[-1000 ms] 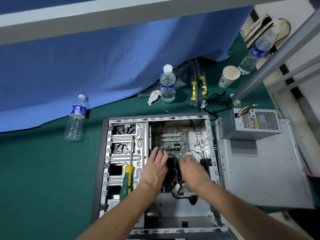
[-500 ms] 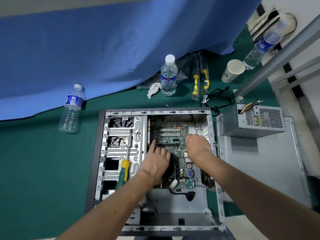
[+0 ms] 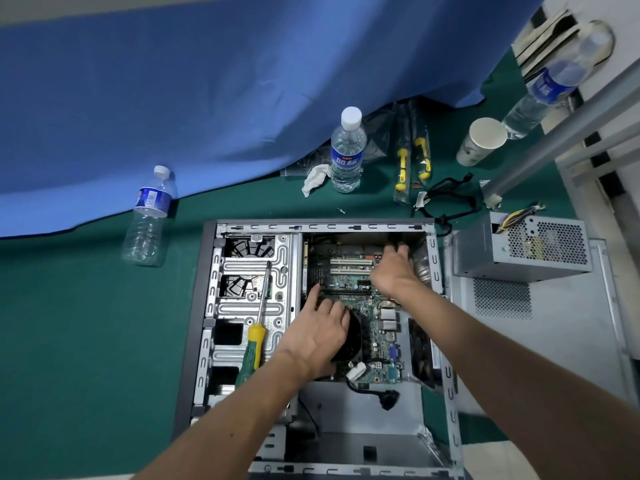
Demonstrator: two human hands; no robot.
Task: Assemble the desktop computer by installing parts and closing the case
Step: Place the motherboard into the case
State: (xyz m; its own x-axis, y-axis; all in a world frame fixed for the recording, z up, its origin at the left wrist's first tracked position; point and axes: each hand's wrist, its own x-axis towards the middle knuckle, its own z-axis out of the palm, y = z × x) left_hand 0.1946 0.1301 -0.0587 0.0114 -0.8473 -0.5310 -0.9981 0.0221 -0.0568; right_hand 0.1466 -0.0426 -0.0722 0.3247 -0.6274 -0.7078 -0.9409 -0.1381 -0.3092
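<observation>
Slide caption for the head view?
Both hands, left and right, seat the motherboard inside the open case.

motherboard (image 3: 363,296): left and lower-left parts covered by the left hand (image 3: 317,336); upper-right corner covered by the right hand (image 3: 393,273).
cooler fan (image 3: 353,336): mostly hidden under the left hand; only its dark right edge shows.
right hand: fingertips reach into the shadowed far corner of the case (image 3: 202,306); what they touch cannot be told.
left hand: whether it presses the board or only rests on it cannot be told.
case: near end cut off by the bottom edge.
far-right water bottle (image 3: 550,88): blurred; label unreadable.
loose screw (image 3: 341,211): too small to tell its type.
side panel (image 3: 554,341): far end lies under the power supply (image 3: 519,247).
</observation>
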